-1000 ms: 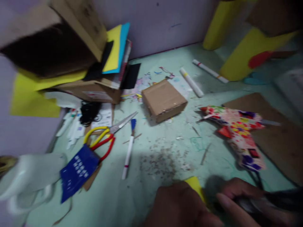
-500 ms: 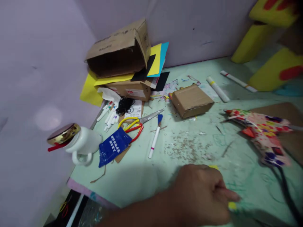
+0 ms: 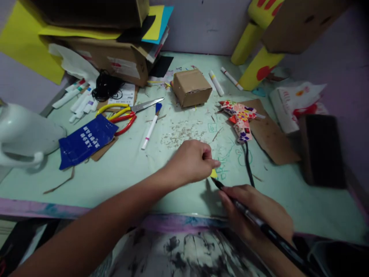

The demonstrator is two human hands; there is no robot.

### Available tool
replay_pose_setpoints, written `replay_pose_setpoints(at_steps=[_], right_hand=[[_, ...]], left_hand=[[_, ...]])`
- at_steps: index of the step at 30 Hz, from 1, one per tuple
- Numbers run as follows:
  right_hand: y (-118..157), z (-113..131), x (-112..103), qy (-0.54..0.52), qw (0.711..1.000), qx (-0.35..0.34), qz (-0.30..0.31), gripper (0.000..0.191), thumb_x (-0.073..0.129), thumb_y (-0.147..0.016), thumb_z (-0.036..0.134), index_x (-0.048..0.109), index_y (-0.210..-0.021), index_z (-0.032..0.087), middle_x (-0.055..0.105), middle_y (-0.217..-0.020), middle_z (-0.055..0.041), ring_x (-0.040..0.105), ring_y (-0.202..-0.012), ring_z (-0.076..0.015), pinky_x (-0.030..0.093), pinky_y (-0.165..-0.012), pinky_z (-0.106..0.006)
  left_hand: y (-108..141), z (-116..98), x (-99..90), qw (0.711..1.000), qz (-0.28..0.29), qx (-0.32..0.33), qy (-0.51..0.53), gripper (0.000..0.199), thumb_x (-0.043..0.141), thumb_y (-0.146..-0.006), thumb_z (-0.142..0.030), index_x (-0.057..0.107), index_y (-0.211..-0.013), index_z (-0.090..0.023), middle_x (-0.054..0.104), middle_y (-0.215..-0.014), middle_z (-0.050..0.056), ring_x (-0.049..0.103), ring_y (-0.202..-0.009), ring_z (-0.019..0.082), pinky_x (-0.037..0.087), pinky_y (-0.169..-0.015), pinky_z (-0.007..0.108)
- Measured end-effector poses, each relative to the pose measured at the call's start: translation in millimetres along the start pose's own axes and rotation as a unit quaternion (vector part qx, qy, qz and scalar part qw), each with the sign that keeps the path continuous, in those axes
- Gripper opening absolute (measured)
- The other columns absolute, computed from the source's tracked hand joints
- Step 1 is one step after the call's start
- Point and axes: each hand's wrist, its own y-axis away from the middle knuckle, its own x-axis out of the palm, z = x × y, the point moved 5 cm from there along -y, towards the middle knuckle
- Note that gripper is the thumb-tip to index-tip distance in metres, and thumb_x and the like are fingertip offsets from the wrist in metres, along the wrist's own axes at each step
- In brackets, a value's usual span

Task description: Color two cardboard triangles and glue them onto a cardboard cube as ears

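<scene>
Near the desk's front edge, my left hand (image 3: 191, 161) is closed on a small yellow piece (image 3: 213, 174), most of it hidden under the fingers. My right hand (image 3: 256, 211) grips a dark pen (image 3: 248, 212), its tip touching or nearly touching the yellow piece. A small cardboard box (image 3: 192, 87) sits beyond my hands. Right of it lies a flower-patterned glue gun (image 3: 240, 117) with a black cord. A white marker (image 3: 150, 132) lies to the left, beside yellow and red handled scissors (image 3: 123, 113).
At the left are a white mug (image 3: 24, 134), a blue packet (image 3: 88, 140), several markers and a larger cardboard box (image 3: 115, 57). A yellow and brown cardboard figure (image 3: 259, 69) stands back right, with a tissue pack (image 3: 296, 104) and a dark block (image 3: 323, 150) at the right.
The view has shifted right and down, bringing my right hand with the pen, the tissue pack and the dark block into sight. My left hand still holds the yellow piece.
</scene>
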Motion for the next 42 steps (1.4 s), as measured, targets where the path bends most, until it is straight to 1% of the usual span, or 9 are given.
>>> replay_pose_setpoints(at_steps=[6, 8, 12, 16, 20, 23, 29, 34, 42], right_hand=[[3.4, -1.2, 2.6, 0.015, 0.999, -0.026, -0.041, 0.010, 0.053, -0.090, 0.024, 0.063, -0.087, 0.024, 0.070, -0.073, -0.0028, 0.066, -0.060, -0.0170, 0.047, -0.056, -0.026], [4.2, -2.6, 4.2, 0.012, 0.997, -0.049, -0.057, 0.008, 0.056, -0.088, 0.021, 0.063, -0.088, 0.024, 0.070, -0.075, -0.0023, 0.067, -0.063, -0.0170, 0.048, -0.057, -0.026], [6.4, -9.0, 12.9, 0.034, 0.996, -0.084, -0.021, 0.014, 0.056, -0.087, 0.019, 0.062, -0.096, 0.028, 0.070, -0.086, -0.0014, 0.068, -0.073, -0.0177, 0.049, -0.059, -0.025], [6.5, -9.3, 17.3, 0.093, 0.992, -0.088, 0.014, 0.022, 0.050, -0.088, 0.019, 0.062, -0.103, 0.030, 0.069, -0.091, -0.0010, 0.067, -0.068, -0.0158, 0.046, -0.054, -0.023], [5.4, -2.3, 20.6, 0.129, 0.986, -0.092, 0.048, 0.034, 0.036, -0.088, 0.015, 0.062, -0.105, 0.028, 0.068, -0.090, -0.0028, 0.066, -0.070, -0.0161, 0.045, -0.052, -0.022], [5.5, -1.2, 23.0, 0.139, 0.985, -0.088, 0.058, 0.035, 0.034, -0.087, 0.014, 0.062, -0.104, 0.026, 0.067, -0.087, -0.0029, 0.066, -0.069, -0.0162, 0.045, -0.051, -0.022], [6.5, 2.7, 24.6, 0.132, 0.985, -0.102, 0.034, 0.037, 0.036, -0.082, 0.009, 0.058, -0.108, 0.024, 0.066, -0.087, -0.0045, 0.066, -0.066, -0.0179, 0.043, -0.047, -0.023], [5.3, 12.1, 28.2, 0.121, 0.989, -0.084, 0.023, 0.029, 0.034, -0.085, 0.008, 0.055, -0.099, 0.022, 0.063, -0.080, -0.0037, 0.063, -0.058, -0.0162, 0.041, -0.045, -0.024], [6.2, 14.7, 31.0, 0.102, 0.993, -0.066, -0.007, 0.019, 0.037, -0.089, 0.012, 0.051, -0.097, 0.021, 0.060, -0.071, -0.0011, 0.061, -0.056, -0.0166, 0.039, -0.047, -0.025]], left_hand=[[-3.8, -0.8, 1.0, 1.000, -0.001, 0.013, -0.002, 0.027, 0.068, -0.068, -0.026, 0.052, -0.050, -0.015, 0.042, -0.043, -0.007, 0.036, -0.044, 0.006, 0.027, -0.048, 0.024], [-3.8, -0.1, 1.4, 1.000, -0.005, 0.019, -0.002, 0.026, 0.068, -0.068, -0.026, 0.052, -0.050, -0.016, 0.043, -0.043, -0.006, 0.037, -0.044, 0.006, 0.028, -0.049, 0.025], [-3.1, 1.2, 1.7, 0.999, -0.012, 0.033, -0.004, 0.026, 0.067, -0.069, -0.027, 0.052, -0.050, -0.016, 0.045, -0.044, -0.006, 0.037, -0.045, 0.007, 0.029, -0.051, 0.026], [-3.3, 2.0, 1.3, 0.999, -0.014, 0.042, -0.008, 0.025, 0.067, -0.068, -0.027, 0.052, -0.050, -0.017, 0.045, -0.044, -0.005, 0.038, -0.046, 0.008, 0.029, -0.051, 0.026], [-3.2, 0.8, 0.0, 0.999, -0.012, 0.043, -0.012, 0.026, 0.067, -0.067, -0.027, 0.052, -0.049, -0.017, 0.044, -0.044, -0.006, 0.040, -0.046, 0.008, 0.029, -0.049, 0.025], [-2.7, 0.0, -0.6, 0.999, -0.008, 0.039, -0.014, 0.026, 0.067, -0.068, -0.027, 0.052, -0.050, -0.017, 0.045, -0.044, -0.006, 0.041, -0.047, 0.008, 0.029, -0.048, 0.024], [-2.4, 2.1, 0.0, 0.999, -0.004, 0.030, -0.010, 0.027, 0.066, -0.067, -0.028, 0.050, -0.049, -0.018, 0.046, -0.045, -0.005, 0.041, -0.047, 0.009, 0.029, -0.047, 0.024], [-2.6, 3.5, 1.3, 1.000, 0.000, 0.029, -0.002, 0.026, 0.065, -0.068, -0.027, 0.050, -0.049, -0.018, 0.047, -0.046, -0.005, 0.042, -0.048, 0.009, 0.029, -0.048, 0.024], [-2.2, 2.8, 0.5, 1.000, 0.006, 0.021, -0.003, 0.025, 0.065, -0.067, -0.027, 0.050, -0.050, -0.018, 0.048, -0.046, -0.005, 0.042, -0.048, 0.009, 0.028, -0.048, 0.024]])
